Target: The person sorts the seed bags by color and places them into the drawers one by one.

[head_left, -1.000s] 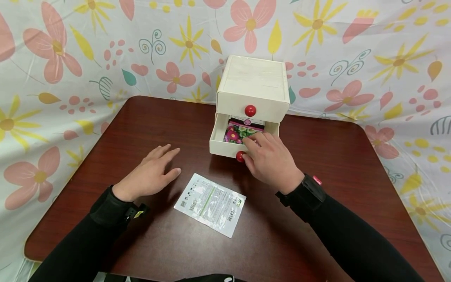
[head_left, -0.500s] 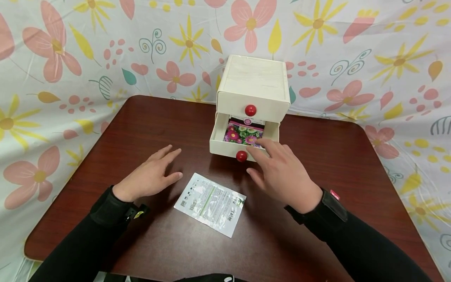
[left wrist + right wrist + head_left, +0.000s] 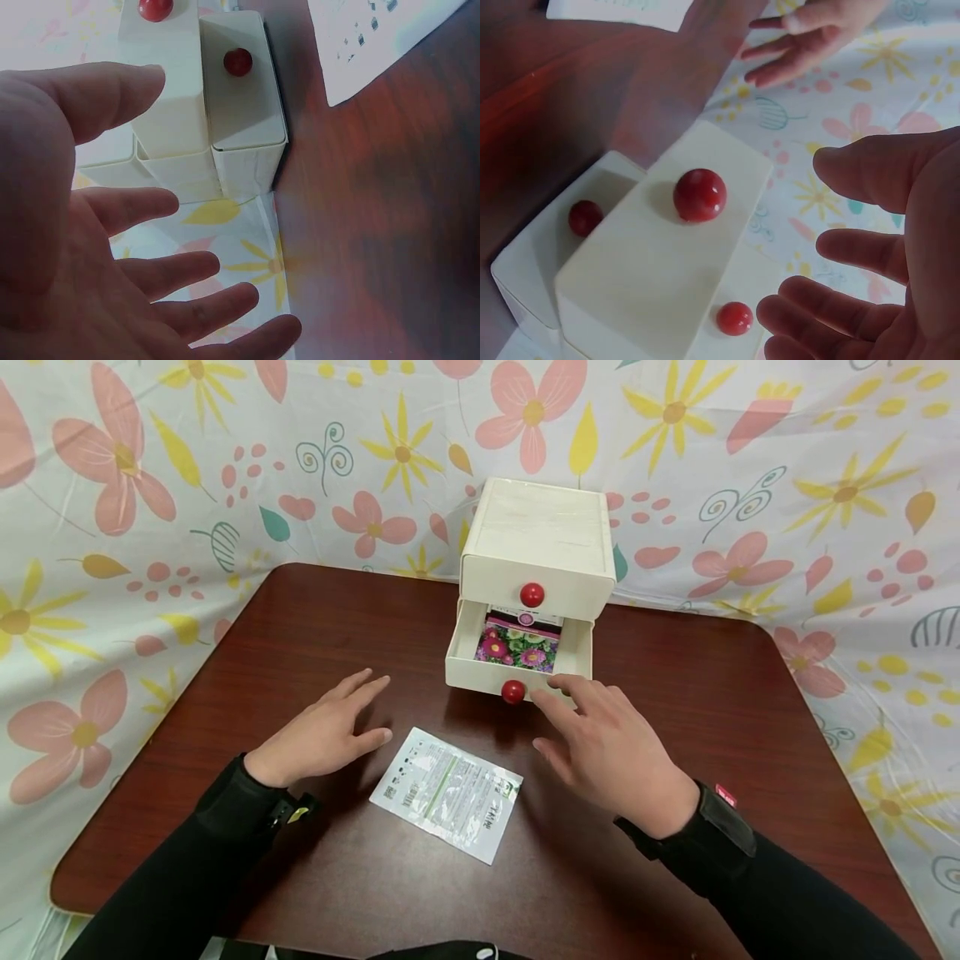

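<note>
A small white drawer cabinet [image 3: 542, 531] with red knobs stands at the back of the table. One lower drawer [image 3: 480, 670] is pulled out, and its red knob [image 3: 513, 692] faces me. In that drawer lies a flower-picture packet [image 3: 519, 643]. My right hand [image 3: 618, 752] hovers just in front of the drawer's right side, fingers relaxed, holding nothing. To the left, my left hand [image 3: 322, 732] is held out over the table with fingers spread. Between the hands, a silvery printed packet [image 3: 448, 795] lies flat. Both wrist views show the hands without anything in them.
Dark brown table [image 3: 360, 618] with rounded back corners. A flower-printed cloth [image 3: 247, 477] hangs right behind the cabinet. The right wrist view shows the pulled-out drawer's front [image 3: 645, 262] jutting past a drawer with a red knob [image 3: 586, 217] on one side and another on the other.
My right hand has let go of the open drawer's knob and drawn back to the right and toward me. The drawer, both packets and my left hand stay almost where they were.
</note>
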Demonstrator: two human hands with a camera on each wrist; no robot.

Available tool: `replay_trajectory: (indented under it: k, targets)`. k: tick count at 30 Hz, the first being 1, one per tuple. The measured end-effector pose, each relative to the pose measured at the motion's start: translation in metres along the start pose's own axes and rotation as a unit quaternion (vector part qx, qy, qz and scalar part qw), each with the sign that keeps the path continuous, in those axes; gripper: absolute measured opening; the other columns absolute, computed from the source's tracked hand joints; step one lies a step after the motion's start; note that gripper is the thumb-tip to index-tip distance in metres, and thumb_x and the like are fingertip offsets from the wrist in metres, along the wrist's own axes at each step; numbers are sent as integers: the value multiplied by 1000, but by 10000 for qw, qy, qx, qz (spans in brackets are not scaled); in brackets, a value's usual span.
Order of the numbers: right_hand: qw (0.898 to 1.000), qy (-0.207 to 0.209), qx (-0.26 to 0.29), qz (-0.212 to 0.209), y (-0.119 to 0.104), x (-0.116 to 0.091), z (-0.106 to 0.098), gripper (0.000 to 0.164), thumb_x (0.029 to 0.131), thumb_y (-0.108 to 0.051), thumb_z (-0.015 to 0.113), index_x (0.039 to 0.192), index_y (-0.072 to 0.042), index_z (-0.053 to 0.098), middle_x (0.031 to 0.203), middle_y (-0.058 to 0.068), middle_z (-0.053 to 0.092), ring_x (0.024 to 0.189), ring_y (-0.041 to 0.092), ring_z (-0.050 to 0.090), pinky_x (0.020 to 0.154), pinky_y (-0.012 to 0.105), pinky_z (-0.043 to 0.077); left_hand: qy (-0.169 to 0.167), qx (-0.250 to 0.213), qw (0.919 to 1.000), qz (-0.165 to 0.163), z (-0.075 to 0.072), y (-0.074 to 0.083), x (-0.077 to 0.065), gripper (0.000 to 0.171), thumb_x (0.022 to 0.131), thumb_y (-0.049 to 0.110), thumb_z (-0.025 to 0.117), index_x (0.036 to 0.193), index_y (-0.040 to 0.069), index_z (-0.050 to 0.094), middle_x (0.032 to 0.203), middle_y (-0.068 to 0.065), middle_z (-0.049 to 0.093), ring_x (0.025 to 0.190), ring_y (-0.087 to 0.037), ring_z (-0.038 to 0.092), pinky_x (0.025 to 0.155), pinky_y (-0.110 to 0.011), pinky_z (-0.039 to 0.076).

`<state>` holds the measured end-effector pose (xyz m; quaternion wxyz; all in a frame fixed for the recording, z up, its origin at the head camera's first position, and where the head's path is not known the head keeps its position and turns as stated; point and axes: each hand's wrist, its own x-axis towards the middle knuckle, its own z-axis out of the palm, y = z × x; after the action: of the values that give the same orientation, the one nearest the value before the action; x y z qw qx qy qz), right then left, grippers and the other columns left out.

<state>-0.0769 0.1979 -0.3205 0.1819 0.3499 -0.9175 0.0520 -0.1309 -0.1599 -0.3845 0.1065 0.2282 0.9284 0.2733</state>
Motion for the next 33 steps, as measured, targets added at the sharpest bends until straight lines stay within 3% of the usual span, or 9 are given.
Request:
replay_trajectory:
  k: [5,13,22,33]
  targets:
    - [9999,-61,-57,-59,-2,-5,6,55,82,-27,80,128,-2,62,128,23,55,108,36,55,76,47,49,111,-68,9995,303,-5,3,12,75,98,35,65,158,11,28,161,-18,18,142,-37,31,105,-55,37]
    - [9999,-123,-29,-65,-2,-9,18,54,82,-27,80,128,-3,63,122,19,54,95,34,56,77,46,48,302,-313,9969,651,-19,11,40,70,100,32,62,158,12,28,161,-14,20,142,-31,32,106,-50,37]
    - [9998,-190,-2,-36,-4,-10,25,55,82,-28,81,128,-2,64,122,17,54,96,32,56,78,46,48,747,-333,9897,1177,-50,32,70,65,102,30,59,156,8,32,158,-14,26,144,-26,28,111,-46,29]
    - [9998,-171,84,24,-4,-11,31,55,83,-28,80,130,-3,62,122,17,55,100,32,56,77,45,47,974,-229,9857,1357,-78,54,105,61,103,31,56,155,9,33,157,-10,31,139,-25,34,110,-43,32]
